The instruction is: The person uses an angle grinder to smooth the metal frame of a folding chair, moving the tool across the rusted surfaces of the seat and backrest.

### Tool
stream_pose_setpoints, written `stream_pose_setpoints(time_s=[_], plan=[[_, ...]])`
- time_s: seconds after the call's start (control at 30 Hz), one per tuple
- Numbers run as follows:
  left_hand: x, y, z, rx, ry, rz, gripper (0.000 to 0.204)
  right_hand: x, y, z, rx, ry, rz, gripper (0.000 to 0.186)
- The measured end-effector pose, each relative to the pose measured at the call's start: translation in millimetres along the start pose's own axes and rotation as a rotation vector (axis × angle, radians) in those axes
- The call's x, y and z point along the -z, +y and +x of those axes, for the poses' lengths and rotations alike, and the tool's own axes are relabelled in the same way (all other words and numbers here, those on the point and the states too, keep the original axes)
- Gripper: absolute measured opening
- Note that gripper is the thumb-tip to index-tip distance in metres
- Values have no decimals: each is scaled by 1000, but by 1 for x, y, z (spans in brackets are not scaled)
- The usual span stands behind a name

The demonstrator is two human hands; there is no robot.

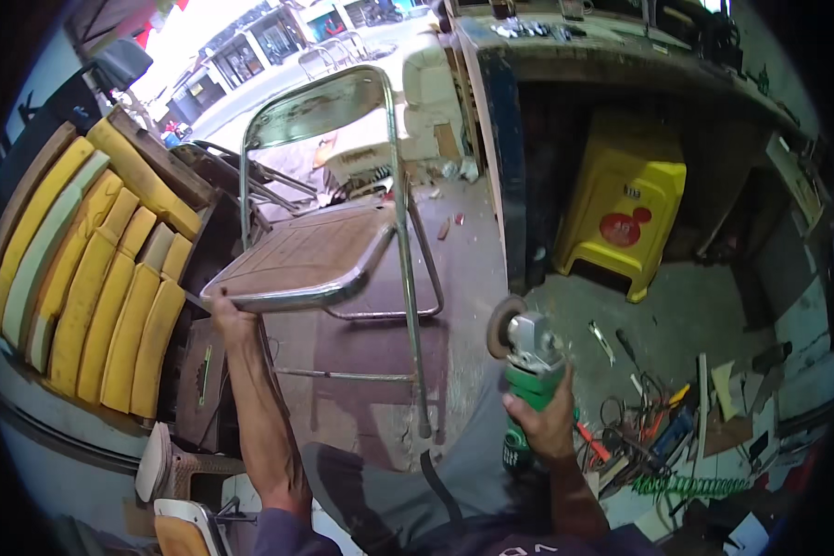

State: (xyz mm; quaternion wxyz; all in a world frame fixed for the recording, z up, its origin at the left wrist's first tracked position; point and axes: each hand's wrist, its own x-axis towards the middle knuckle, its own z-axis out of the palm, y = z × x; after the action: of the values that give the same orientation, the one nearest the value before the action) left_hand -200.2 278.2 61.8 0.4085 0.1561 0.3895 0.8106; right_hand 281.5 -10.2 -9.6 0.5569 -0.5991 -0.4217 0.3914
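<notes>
In front of me stands a metal folding chair (pixel 329 250) with a worn brown seat and a chromed tube frame. My left hand (pixel 234 315) grips the front left corner of its seat, the fingers partly hidden under the edge. Low on the right, my right hand (pixel 547 422) is wrapped round a green angle grinder (pixel 534 380). The grinder's disc (pixel 504 327) points up and away from me, apart from the chair. Whether the disc spins cannot be made out.
Yellow foam pads (pixel 102 287) are stacked at the left. A yellow plastic stool (pixel 625 204) sits under the workbench (pixel 602 60). Scattered hand tools (pixel 658 431) and a green coiled hose (pixel 695 486) lie on the floor at the right. Another chair (pixel 181 528) is at the lower left.
</notes>
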Motion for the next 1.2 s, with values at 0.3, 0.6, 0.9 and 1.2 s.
stream_pose_setpoints(time_s=[0.3, 0.6, 0.9, 1.2], plan=[[33, 50, -65, -240, -170, 407, 36, -40, -5, 34, 4, -276, 129, 73], [105, 81, -78, -162, -141, 425, 40, -94, -5, 21, 35, -704, 348, 89], [144, 108, -75, 90, -47, 181, 51, -100, -24, 40, 8, -828, 197, 89], [124, 115, -111, 68, 75, 373, 58, -92, -17, 46, -35, -924, 169, 86]])
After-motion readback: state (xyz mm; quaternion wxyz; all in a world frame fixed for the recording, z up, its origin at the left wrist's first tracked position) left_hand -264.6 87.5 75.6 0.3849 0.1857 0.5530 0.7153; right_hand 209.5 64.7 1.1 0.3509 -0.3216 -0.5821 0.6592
